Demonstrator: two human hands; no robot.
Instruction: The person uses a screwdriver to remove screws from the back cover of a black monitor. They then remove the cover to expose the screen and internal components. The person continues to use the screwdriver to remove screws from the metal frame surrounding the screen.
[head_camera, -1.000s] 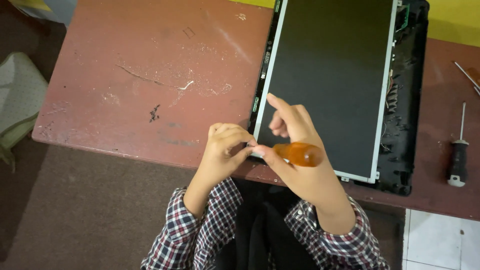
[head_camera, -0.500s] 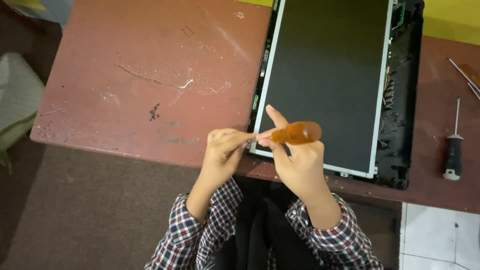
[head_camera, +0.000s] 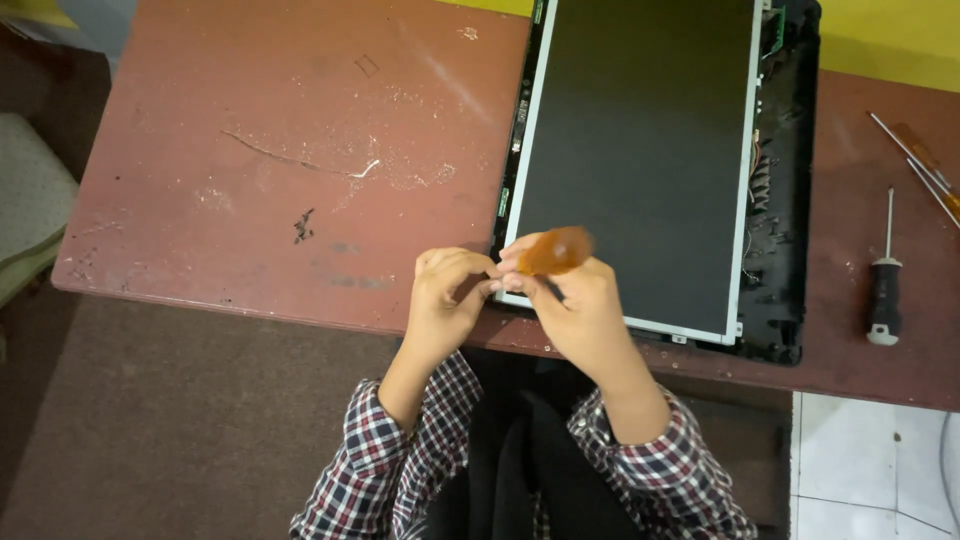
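right hand (head_camera: 585, 305) grips the translucent orange screwdriver handle (head_camera: 555, 250) over the near edge of the dark flat laptop screen panel (head_camera: 640, 150). left hand (head_camera: 445, 295) pinches closed at its tip, fingers touching. black-handled screwdriver (head_camera: 882, 295) lies well apart on the worn red worktop (head_camera: 250, 150).

The orange screwdriver (head_camera: 553, 251) has a see-through handle that looks a bit blurry. It is held up in the air, lying almost flat, over the near left corner of the dark flat screen panel (head_camera: 640, 150). The panel lies flat on the bench.
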